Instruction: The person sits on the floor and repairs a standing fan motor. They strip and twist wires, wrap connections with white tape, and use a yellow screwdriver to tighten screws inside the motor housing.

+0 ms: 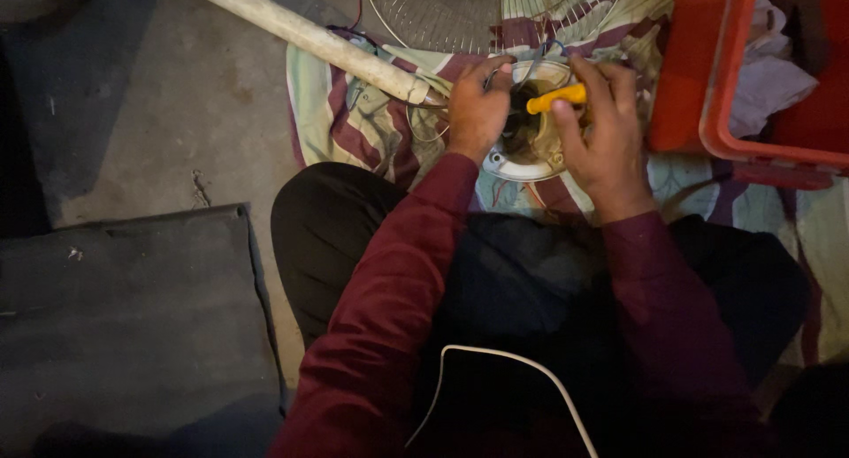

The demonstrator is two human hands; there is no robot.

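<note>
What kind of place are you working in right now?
Probably an informal floor-level repair spot: bare grey concrete floor, a striped cloth spread as a work surface, a round wire fan guard lying beside a red plastic crate.

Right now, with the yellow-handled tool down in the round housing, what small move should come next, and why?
Probably a slow turn of the yellow-handled tool by the right hand: its tip already sits inside the round white housing, which the left hand steadies.

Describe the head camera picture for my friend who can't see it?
A seated person's right hand holds a yellow-handled tool over a round white fan housing, steadied by the left hand. Nearby lie a striped cloth and red crate.
</note>
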